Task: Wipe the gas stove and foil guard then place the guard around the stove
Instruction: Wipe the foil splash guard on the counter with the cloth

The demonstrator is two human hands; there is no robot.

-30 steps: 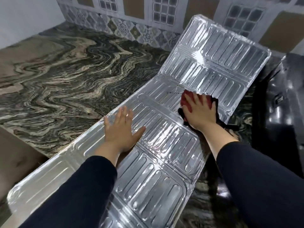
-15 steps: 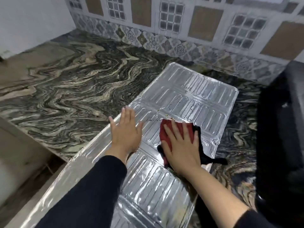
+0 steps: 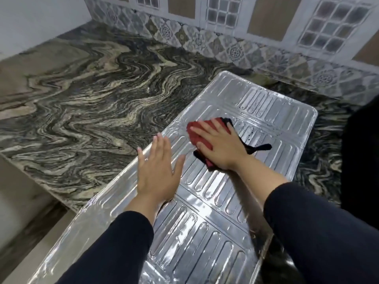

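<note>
The silver foil guard (image 3: 266,124) lies flat and unfolded across the marble counter, its near end hanging past the counter's front edge. My left hand (image 3: 156,173) presses flat on the guard's left side with straight fingers. My right hand (image 3: 219,146) lies flat with spread fingers on a red and black cloth (image 3: 196,133), pressing it onto the guard's middle panel. The black gas stove (image 3: 361,156) shows only as a dark mass at the right edge.
Swirled marble counter (image 3: 92,103) spreads to the left and back. A patterned tile wall (image 3: 235,48) runs behind it. The counter's front edge drops away at lower left (image 3: 41,187).
The guard's raised far panel has been laid flat on the counter. My right hand slid the cloth toward me, then back out and right along the guard. My left hand stays pressed on the foil.
</note>
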